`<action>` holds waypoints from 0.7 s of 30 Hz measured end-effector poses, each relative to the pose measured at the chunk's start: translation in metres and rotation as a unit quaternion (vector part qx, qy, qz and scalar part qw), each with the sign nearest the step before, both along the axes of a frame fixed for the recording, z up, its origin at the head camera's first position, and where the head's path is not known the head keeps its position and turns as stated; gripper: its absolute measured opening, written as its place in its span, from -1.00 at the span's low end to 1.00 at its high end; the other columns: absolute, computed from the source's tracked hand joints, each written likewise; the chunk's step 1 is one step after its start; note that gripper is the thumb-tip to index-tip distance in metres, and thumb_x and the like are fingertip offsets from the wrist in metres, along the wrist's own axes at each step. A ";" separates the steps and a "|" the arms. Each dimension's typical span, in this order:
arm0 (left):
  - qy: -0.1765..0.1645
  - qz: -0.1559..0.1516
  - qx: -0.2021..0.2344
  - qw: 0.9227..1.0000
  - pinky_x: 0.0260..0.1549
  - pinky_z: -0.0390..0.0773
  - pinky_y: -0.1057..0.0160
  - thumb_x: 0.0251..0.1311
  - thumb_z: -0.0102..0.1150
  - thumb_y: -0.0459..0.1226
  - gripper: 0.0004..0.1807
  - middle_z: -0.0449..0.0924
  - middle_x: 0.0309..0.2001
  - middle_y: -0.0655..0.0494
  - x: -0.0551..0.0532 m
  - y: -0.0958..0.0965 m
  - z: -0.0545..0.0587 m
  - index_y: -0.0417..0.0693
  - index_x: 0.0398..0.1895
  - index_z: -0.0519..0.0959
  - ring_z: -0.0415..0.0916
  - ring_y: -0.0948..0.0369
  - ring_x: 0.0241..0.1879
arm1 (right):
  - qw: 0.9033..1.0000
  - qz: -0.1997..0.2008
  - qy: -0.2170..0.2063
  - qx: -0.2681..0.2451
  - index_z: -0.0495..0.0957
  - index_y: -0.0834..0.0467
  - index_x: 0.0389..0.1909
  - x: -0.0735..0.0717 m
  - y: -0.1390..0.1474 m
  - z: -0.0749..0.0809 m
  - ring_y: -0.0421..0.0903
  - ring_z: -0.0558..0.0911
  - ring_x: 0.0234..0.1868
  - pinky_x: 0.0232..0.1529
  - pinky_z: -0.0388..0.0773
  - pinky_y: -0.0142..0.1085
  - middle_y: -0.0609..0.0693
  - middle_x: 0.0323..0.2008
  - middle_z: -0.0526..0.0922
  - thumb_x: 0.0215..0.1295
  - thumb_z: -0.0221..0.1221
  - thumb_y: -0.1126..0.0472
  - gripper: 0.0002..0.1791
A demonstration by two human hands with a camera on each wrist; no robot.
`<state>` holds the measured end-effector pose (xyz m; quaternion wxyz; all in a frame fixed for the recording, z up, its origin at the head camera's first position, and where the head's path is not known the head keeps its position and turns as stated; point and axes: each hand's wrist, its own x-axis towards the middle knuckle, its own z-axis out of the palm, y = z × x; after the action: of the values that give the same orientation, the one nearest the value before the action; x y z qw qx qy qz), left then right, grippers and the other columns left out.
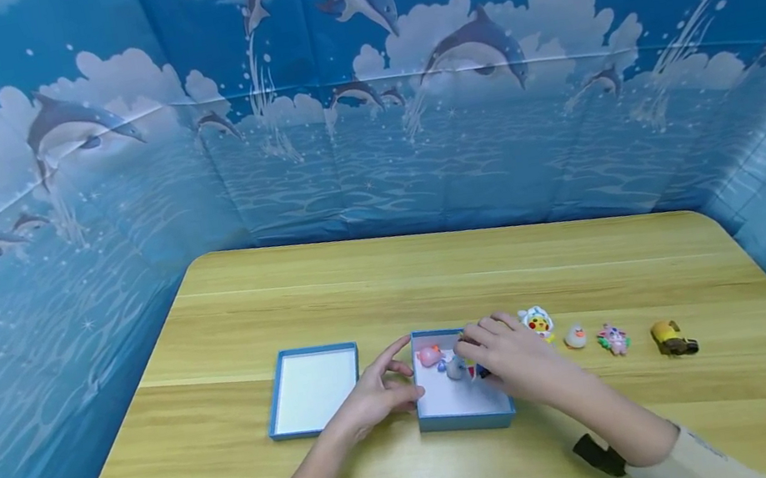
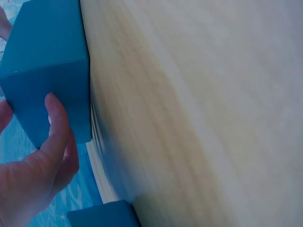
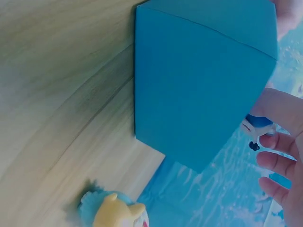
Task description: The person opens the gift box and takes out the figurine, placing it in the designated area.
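Note:
A shallow blue box (image 1: 467,421) with a white inside stands at the middle of the table. My left hand (image 1: 376,392) rests at its left side, thumb and forefinger apart, with a fingertip against the outer wall in the left wrist view. Inside lie a pink figurine (image 1: 430,355) and a grey figurine (image 1: 455,368). My right hand (image 1: 512,354) reaches over the right wall. Its thumb and forefinger pinch a small blue-and-white figurine (image 3: 260,124) with a dark tip, seen above the rim in the right wrist view. The fingers partly cover that figurine.
To the left lies the blue-edged lid (image 1: 313,390), white side up. Right of the box stand a yellow toy in a white hood (image 1: 538,323), a whitish duck-like toy (image 1: 575,337), a pink-and-green figurine (image 1: 614,339) and a yellow-and-brown toy (image 1: 671,339). A dolphin-print curtain (image 1: 357,175) surrounds the table.

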<state>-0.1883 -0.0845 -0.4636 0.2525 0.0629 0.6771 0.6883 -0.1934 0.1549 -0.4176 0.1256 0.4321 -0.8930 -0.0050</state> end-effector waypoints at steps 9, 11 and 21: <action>0.001 -0.004 -0.009 1.000 -0.23 0.63 0.10 0.00 0.22 -0.48 -0.14 0.29 -0.04 -0.19 0.000 -0.001 0.001 0.10 0.39 0.10 0.51 0.20 -0.38 | 0.998 -0.020 0.044 -0.047 0.51 0.07 -0.16 0.012 0.020 0.005 -0.01 0.49 -0.17 -0.05 0.47 -0.07 -0.03 -0.21 0.51 -0.30 0.46 0.19 -0.45; 0.001 -0.003 -0.009 1.000 -0.23 0.63 0.09 0.00 0.23 -0.48 -0.14 0.28 -0.03 -0.21 0.000 -0.001 0.002 0.11 0.39 0.10 0.50 0.20 -0.39 | 0.997 -0.027 0.044 -0.048 0.51 0.07 -0.14 0.015 0.025 0.006 0.00 0.49 -0.16 -0.04 0.47 -0.05 -0.03 -0.19 0.51 -0.31 0.48 0.15 -0.42; -0.001 -0.005 -0.006 1.000 -0.23 0.63 0.12 0.00 0.21 -0.49 -0.14 0.28 -0.05 -0.17 0.002 0.000 0.002 0.09 0.38 0.11 0.50 0.20 -0.38 | 0.994 -0.041 0.066 -0.076 0.51 0.10 -0.17 0.028 0.046 0.000 0.02 0.50 -0.22 -0.15 0.49 -0.03 0.02 -0.21 0.49 -0.43 0.52 0.17 -0.36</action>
<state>-0.1866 -0.0850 -0.4614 0.2569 0.0642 0.6806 0.6831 -0.1652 0.2011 -0.4175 0.2164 0.3833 -0.8974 0.0296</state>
